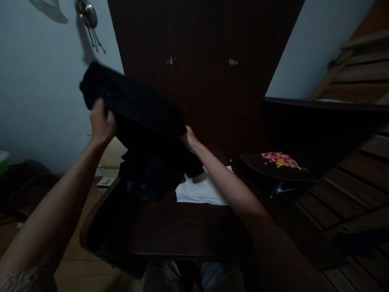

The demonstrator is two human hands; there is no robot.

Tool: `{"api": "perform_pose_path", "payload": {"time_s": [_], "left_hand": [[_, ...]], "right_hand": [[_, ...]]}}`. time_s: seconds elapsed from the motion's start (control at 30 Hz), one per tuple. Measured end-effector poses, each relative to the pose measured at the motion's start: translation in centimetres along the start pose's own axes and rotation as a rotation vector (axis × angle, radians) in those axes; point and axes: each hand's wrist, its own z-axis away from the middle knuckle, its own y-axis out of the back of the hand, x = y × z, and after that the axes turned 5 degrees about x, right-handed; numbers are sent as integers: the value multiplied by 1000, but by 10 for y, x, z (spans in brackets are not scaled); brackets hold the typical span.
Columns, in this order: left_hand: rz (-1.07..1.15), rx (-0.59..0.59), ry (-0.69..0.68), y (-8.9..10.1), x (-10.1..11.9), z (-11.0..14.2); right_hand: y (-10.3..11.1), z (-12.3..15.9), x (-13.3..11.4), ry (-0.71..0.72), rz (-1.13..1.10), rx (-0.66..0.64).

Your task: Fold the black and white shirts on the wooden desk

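A black garment (136, 105) hangs lifted over the dark wooden desk (182, 231), tilted with its left end higher. My left hand (102, 123) grips its left side in a closed fist, a little blurred. At the garment's right edge my right hand (191, 140) pinches the cloth, and part of the fingers is hidden. More dark cloth bunches below, and I cannot tell whether it is the same piece. On the desk lies a folded white cloth (202, 190), partly covered by my right forearm.
A dark wooden panel (200, 81) stands behind the desk. To the right is a shelf (252, 160) with a pile of small pink and yellow pieces (281, 159). Slatted wood (349, 194) fills the far right. A box (111, 156) stands left behind the desk; a metal ornament (87, 14) hangs on the wall.
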Motion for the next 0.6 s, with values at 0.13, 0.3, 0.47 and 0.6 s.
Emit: {"api": "perform_pose_path", "payload": {"time_s": [0.13,0.3,0.47,0.6], "left_hand": [[-119,-697,-27,-33,-16,78],[-517,-820,-158,-11,-28,117],[-624,-480,-39,29,7,130],[-314,-308,-177,8,35,151]], "right_hand": [[-35,42,42,-214,546,-484],[6,89,72,-139,481,-485],[81,149,101,-330,831,-285],[104,196,115,-335,1102,-332]]}}
